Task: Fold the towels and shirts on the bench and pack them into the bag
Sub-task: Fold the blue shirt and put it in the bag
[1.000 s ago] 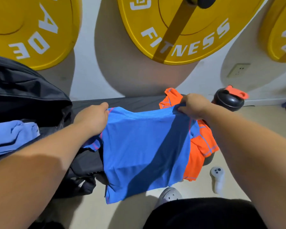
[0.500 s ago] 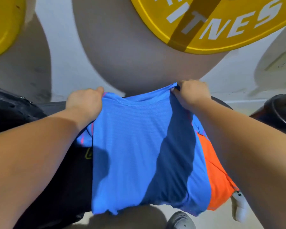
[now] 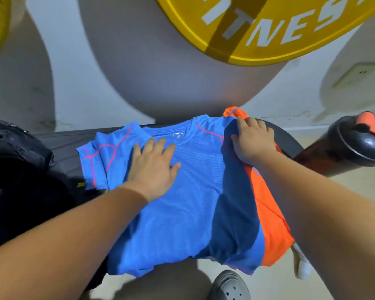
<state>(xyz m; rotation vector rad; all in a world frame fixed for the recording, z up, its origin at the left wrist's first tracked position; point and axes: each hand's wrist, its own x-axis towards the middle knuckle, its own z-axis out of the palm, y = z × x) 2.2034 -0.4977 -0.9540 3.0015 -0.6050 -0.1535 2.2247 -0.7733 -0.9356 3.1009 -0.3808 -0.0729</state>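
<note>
The blue shirt [image 3: 193,191] lies spread and unfolded on the surface [image 3: 67,146]. The left hand [image 3: 154,167] presses it with straight fingers. The right hand [image 3: 252,141] has its fingers curled round the shirt's shoulder, and the orange shirt [image 3: 268,213] lies beneath them. Folding is barely begun, and both shirts are outside the bag [image 3: 20,152], left of the left fingers.

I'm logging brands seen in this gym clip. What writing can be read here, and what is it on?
"TNES": white letters on the yellow weight plate, with the letters on either side cut off by the picture's top edge.
Neck label of the blue shirt: too small to read.
No other writing shows.
</note>
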